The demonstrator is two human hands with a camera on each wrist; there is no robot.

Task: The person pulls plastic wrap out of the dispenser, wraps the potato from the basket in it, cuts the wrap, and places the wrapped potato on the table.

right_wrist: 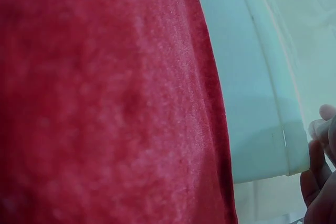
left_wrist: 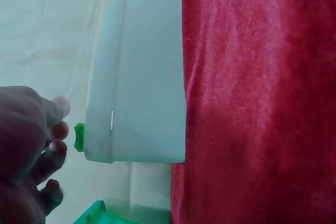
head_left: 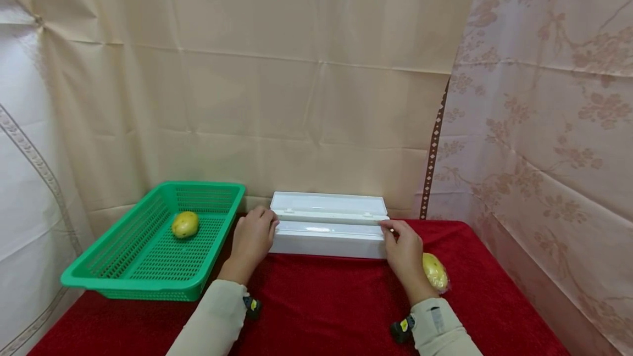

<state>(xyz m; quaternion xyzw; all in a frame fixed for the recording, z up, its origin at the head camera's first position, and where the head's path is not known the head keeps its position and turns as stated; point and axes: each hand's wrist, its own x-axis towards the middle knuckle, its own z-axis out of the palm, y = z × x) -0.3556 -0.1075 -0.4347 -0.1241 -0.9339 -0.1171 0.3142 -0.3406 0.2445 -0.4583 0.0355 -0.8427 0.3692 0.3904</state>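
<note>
A white cling film dispenser (head_left: 326, 243) stands near the back of the red-covered table, its lid (head_left: 328, 202) raised. Clear, shiny cling film (head_left: 318, 229) shows along its top opening. At the left end, my left hand (head_left: 254, 235) pinches the film's corner between thumb and finger. My right hand (head_left: 403, 246) pinches the film at the other end, and the clear sheet shows at its fingertips in the right wrist view. A green cutter slider (left_wrist: 79, 137) sits at the dispenser's left end, close to the left fingers. Beside my right wrist lies a film-wrapped potato (head_left: 435, 272).
A green plastic basket (head_left: 193, 288) stands on the left of the table with one bare potato (head_left: 185, 224) inside. Beige curtain (head_left: 296, 98) hangs right behind the dispenser. The red cloth (head_left: 321, 306) covers the table in front of it.
</note>
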